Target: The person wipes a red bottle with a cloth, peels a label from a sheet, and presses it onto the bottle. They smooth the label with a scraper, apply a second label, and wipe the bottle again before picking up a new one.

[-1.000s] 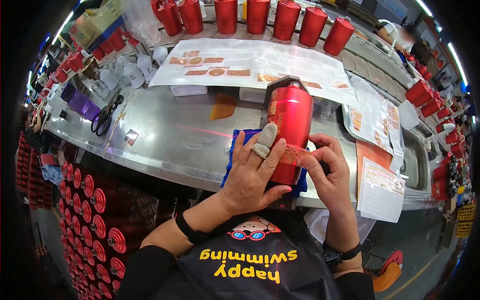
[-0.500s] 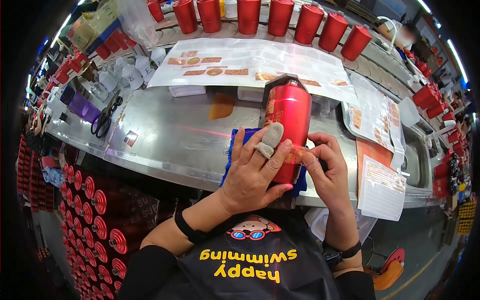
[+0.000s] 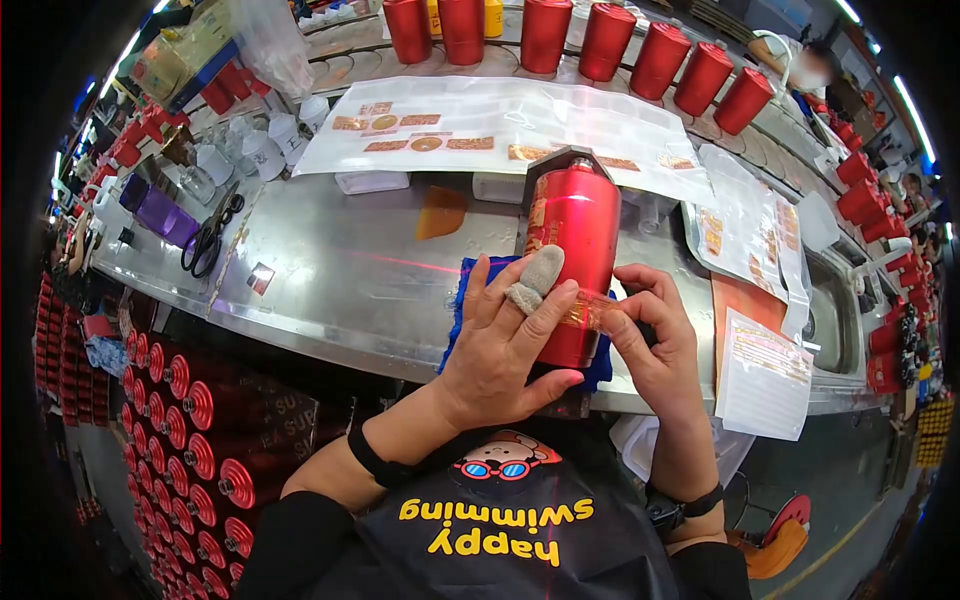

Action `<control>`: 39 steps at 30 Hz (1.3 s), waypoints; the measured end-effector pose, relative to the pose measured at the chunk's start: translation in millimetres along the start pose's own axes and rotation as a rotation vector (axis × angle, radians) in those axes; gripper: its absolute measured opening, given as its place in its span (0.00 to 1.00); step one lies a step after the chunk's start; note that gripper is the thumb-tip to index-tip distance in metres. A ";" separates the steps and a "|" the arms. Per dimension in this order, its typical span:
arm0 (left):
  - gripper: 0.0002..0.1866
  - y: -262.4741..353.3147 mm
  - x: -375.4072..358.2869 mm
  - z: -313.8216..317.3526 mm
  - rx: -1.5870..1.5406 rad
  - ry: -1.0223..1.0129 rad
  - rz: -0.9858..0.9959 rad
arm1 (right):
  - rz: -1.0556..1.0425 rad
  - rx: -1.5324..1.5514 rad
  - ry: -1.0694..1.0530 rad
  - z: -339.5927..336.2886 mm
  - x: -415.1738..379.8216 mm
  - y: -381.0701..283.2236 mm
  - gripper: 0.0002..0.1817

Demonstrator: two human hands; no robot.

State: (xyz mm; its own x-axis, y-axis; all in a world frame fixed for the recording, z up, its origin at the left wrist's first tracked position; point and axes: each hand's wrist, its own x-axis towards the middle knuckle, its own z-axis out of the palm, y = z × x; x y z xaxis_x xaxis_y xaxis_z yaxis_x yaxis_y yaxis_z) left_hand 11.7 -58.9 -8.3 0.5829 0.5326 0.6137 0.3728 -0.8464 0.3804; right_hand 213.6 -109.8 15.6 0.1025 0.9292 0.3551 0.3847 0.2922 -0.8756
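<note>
A glossy red bottle (image 3: 583, 235) lies tilted in a dark holder (image 3: 537, 170) over a blue cloth (image 3: 467, 290). My left hand (image 3: 510, 335) rests on its lower left side with the fingers spread; a grey cloth cover sits on one finger. Between thumb and fingertips, my right hand (image 3: 650, 335) pinches the right end of a clear and gold decal strip (image 3: 590, 311), whose left part lies against the bottle under my left fingertips. Beyond the bottle, a white sheet (image 3: 480, 100) carries more gold decals.
Red bottles (image 3: 545, 35) stand on the conveyor at the back. Scissors (image 3: 208, 238) and a purple bottle (image 3: 160, 210) are at the left. Decal sheets (image 3: 745, 225), a written paper (image 3: 765, 375) and a sink (image 3: 835, 310) are at the right. Another person (image 3: 800, 70) is at the back right.
The bottles on the conveyor have shifted to the right. My hands have barely moved; slightly more of the strip shows between them.
</note>
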 end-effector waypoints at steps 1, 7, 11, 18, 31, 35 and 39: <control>0.40 -0.5 0.1 -0.5 0.020 -0.003 0.008 | -0.008 0.019 0.004 0.3 0.3 0.2 0.09; 0.37 0.8 0.1 -1.5 0.073 -0.040 0.027 | 0.071 0.052 -0.020 -1.2 0.2 -1.0 0.08; 0.33 -2.2 0.0 -1.2 0.117 -0.016 0.098 | 0.000 -0.011 -0.013 -0.5 0.6 4.3 0.08; 0.37 -5.4 -4.7 1.4 -0.015 0.032 0.029 | -0.005 -0.028 -0.008 -1.3 0.7 1.7 0.08; 0.31 -16.0 5.0 -6.0 -0.244 0.054 -0.061 | -0.153 -0.164 -0.047 7.3 17.7 -29.8 0.04; 0.21 -27.6 34.6 -8.6 -0.402 0.007 -0.029 | -0.191 -0.199 -0.070 11.2 20.9 -35.4 0.05; 0.10 -27.5 47.1 -14.1 -0.450 -0.072 -0.012 | -0.152 -0.199 -0.070 6.2 18.4 -37.6 0.07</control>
State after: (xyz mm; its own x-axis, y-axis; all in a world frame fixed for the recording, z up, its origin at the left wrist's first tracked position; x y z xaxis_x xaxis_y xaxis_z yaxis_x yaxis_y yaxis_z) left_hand 18.8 -10.6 20.0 0.6350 0.5283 0.5637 0.0384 -0.7503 0.6600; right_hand 195.3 -102.3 53.1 -0.0311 0.8934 0.4481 0.5647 0.3856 -0.7297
